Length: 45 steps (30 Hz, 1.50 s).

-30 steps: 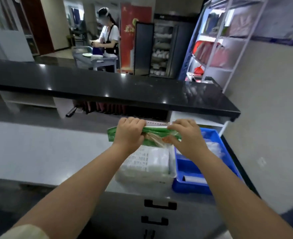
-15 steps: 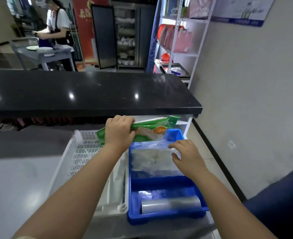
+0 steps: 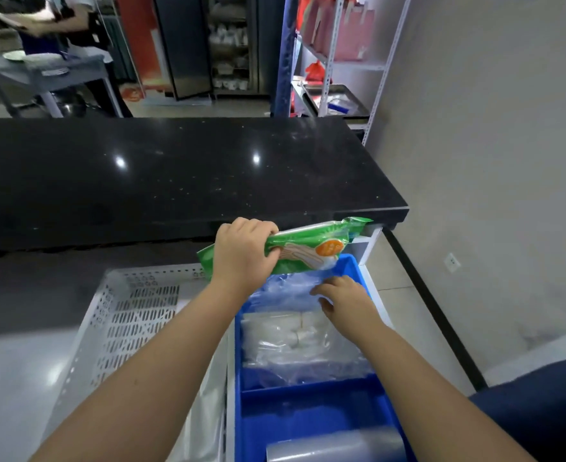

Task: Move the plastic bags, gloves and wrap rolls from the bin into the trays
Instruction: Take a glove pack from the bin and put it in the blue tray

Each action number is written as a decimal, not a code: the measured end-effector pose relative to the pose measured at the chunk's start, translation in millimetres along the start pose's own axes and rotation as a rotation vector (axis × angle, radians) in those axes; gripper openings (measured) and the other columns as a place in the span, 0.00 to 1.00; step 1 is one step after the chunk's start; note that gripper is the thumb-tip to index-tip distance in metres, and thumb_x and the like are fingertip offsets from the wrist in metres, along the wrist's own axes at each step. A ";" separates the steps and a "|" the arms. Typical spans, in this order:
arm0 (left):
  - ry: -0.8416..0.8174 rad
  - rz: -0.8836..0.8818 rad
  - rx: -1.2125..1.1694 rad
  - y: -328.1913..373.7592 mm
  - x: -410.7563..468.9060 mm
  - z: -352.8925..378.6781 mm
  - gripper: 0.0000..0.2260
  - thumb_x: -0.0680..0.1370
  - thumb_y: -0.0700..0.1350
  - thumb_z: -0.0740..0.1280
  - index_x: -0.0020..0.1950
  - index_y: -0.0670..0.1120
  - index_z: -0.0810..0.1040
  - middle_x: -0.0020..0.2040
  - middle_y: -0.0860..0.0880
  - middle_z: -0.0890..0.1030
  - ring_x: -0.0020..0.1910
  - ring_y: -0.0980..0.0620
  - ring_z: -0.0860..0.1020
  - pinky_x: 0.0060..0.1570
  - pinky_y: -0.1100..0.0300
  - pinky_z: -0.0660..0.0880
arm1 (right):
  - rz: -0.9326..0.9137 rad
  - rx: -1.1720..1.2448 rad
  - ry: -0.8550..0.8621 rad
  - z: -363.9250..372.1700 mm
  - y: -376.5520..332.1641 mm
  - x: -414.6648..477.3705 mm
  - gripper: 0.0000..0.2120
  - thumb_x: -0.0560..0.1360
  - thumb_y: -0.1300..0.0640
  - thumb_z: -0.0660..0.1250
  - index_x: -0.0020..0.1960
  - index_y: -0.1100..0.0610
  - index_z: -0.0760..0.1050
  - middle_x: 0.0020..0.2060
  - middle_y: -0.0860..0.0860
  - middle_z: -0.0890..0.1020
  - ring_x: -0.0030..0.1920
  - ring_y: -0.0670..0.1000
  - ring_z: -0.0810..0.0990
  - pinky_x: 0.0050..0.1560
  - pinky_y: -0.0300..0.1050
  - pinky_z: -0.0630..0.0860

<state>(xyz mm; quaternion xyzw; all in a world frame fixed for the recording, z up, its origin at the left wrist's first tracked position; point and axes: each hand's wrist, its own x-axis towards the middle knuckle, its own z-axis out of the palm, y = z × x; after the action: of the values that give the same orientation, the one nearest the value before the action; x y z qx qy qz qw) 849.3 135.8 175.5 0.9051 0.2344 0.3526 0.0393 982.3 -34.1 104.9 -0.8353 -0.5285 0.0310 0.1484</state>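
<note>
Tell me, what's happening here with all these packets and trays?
A person is sorting packaged supplies into a blue divided tray. The left hand grips a green packet, holding it above the tray's far end. The right hand rests on clear plastic bags already lying in the tray's far compartment. A wrap roll lies in the near compartment. Beside the tray, on its left, stands a white perforated bin.

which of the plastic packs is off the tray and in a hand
The green pack, gripped by the left hand above the blue tray; the clear packs lie inside it.
</note>
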 end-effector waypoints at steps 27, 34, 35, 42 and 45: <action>0.022 -0.100 0.066 8.1 -1.4 4.9 0.10 0.66 0.45 0.76 0.45 0.48 0.81 0.41 0.52 0.82 0.42 0.47 0.78 0.43 0.56 0.65 | 0.026 -0.019 -0.443 36.8 3.9 66.4 0.30 0.70 0.40 0.67 0.70 0.40 0.62 0.69 0.50 0.67 0.67 0.57 0.64 0.65 0.57 0.64; 0.038 -0.110 0.070 2.6 0.0 3.4 0.10 0.66 0.45 0.76 0.46 0.48 0.81 0.41 0.53 0.82 0.43 0.48 0.77 0.44 0.57 0.63 | 0.048 -0.104 -0.728 47.7 -10.6 90.6 0.30 0.69 0.55 0.65 0.68 0.38 0.62 0.67 0.51 0.63 0.68 0.61 0.60 0.58 0.61 0.67; 0.041 -0.117 0.067 2.1 0.4 2.7 0.10 0.66 0.45 0.76 0.45 0.48 0.81 0.41 0.53 0.82 0.43 0.48 0.77 0.44 0.57 0.63 | 0.040 -0.127 -0.722 48.7 -10.9 90.8 0.32 0.69 0.57 0.65 0.69 0.38 0.61 0.68 0.51 0.61 0.68 0.61 0.58 0.59 0.62 0.67; 0.043 -0.157 0.059 -3.4 3.8 -3.9 0.10 0.66 0.45 0.76 0.45 0.49 0.81 0.40 0.54 0.81 0.43 0.49 0.76 0.44 0.57 0.63 | 0.003 -0.096 -0.667 52.3 -4.4 92.2 0.29 0.70 0.63 0.63 0.65 0.37 0.65 0.65 0.51 0.65 0.65 0.59 0.62 0.57 0.58 0.70; 0.042 -0.175 0.057 -4.8 3.9 -5.4 0.09 0.66 0.45 0.76 0.45 0.49 0.81 0.40 0.54 0.81 0.43 0.49 0.76 0.44 0.56 0.64 | -0.004 -0.026 -0.648 57.3 1.7 90.8 0.24 0.71 0.63 0.61 0.62 0.39 0.69 0.60 0.51 0.72 0.61 0.58 0.68 0.54 0.52 0.71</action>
<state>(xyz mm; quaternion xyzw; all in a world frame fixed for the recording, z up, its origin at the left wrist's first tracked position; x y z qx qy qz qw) 846.4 141.3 180.8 0.8743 0.3234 0.3598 0.0394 1011.8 58.6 59.4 -0.7827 -0.5503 0.2882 -0.0383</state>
